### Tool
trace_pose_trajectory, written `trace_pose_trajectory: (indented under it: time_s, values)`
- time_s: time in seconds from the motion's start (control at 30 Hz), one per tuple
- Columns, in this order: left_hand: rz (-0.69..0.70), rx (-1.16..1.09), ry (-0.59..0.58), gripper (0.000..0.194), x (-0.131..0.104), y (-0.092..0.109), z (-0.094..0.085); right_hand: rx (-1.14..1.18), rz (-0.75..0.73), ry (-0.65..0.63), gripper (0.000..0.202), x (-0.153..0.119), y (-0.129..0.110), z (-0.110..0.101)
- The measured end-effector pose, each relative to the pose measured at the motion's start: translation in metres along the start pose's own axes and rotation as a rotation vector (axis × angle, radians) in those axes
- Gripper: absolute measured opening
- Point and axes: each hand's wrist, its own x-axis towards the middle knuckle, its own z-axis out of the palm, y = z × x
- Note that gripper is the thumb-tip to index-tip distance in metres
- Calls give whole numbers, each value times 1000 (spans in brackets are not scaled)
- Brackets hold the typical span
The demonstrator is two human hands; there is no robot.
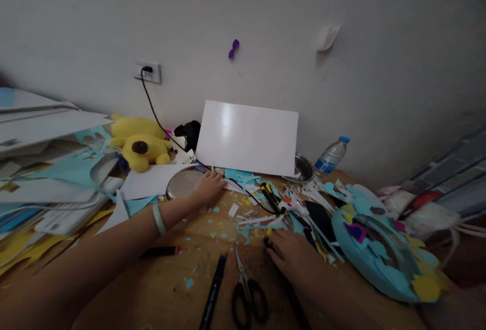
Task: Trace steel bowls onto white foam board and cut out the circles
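Observation:
My left hand [208,188], with a pale bangle [159,219] on its wrist, reaches over the right edge of a round metal lid [180,184]. Its fingers rest among paper scraps by the foot of a white board [246,137]; nothing shows in them. My right hand [292,254] is low over the table, fingers bent around a long black pen-like object [291,299], partly hidden beneath the hand. Left of it lie black-handled scissors [248,299], blades slightly apart, and a black marker [214,289]. Another marker [161,251] with a red end lies under my left forearm.
A glue gun [298,208], cable attached, lies amid paper cuttings. Right of it is a decorated light-blue ring [364,264]. A water bottle [332,155] stands behind, near a metal bowl [304,168]. Left are a yellow plush toy [142,142] and stacked sheets [49,130].

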Motion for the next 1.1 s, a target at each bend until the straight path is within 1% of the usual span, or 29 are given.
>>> trace_pose_trajectory:
  time_s: [0.07, 0.13, 0.23, 0.3, 0.37, 0.4, 0.47, 0.53, 0.6, 0.67, 0.73, 0.77, 0.83, 0.97, 1.03, 1.1]
  values:
    - [-9, 6, 11, 22, -10, -6, -7, 60, -5, 50, 18, -7, 2, 9]
    - [-25, 11, 18, 19, -22, -16, -16, 99, -14, 70, 19, -9, 5, 19]
    - [-48, 15, 20, 18, -41, -35, -29, 125, 1, 79, 26, -2, 5, 28]
    - [-31, 8, 11, 18, -49, -42, -35, 131, -4, 126, 31, 10, 1, 27]
    - [26, -9, -7, 19, -50, -42, -35, 138, -29, 171, 33, 24, -7, 21]
    - [63, -20, -16, 19, -47, -39, -33, 141, -48, 172, 33, 32, -12, 17]
    - [127, -38, -29, 20, -37, -27, -25, 121, -33, 156, 36, 47, -23, 9]
    - [152, -47, -30, 24, -22, -12, -15, 65, 51, 151, 38, 63, -34, 6]
    - [142, -47, -21, 35, -6, 2, -5, 18, 149, 171, 38, 79, -40, 7]
    - [109, -44, -9, 51, 8, 12, 3, -1, 206, 197, 39, 95, -43, 12]
    - [73, -38, -1, 61, 18, 17, 8, -14, 249, 209, 40, 108, -42, 16]
    - [58, -34, 0, 63, 22, 18, 11, -17, 263, 211, 38, 114, -40, 18]
    - [39, -28, -12, 59, 27, 19, 14, -14, 273, 211, 37, 121, -35, 18]
    - [60, -16, -74, 43, 32, 17, 15, 22, 249, 204, 37, 124, -23, 13]
    - [95, -11, -104, 38, 33, 15, 10, 61, 220, 197, 34, 123, -18, 9]
    - [118, -4, -121, 35, 32, 12, 1, 114, 184, 203, 30, 122, -15, 7]
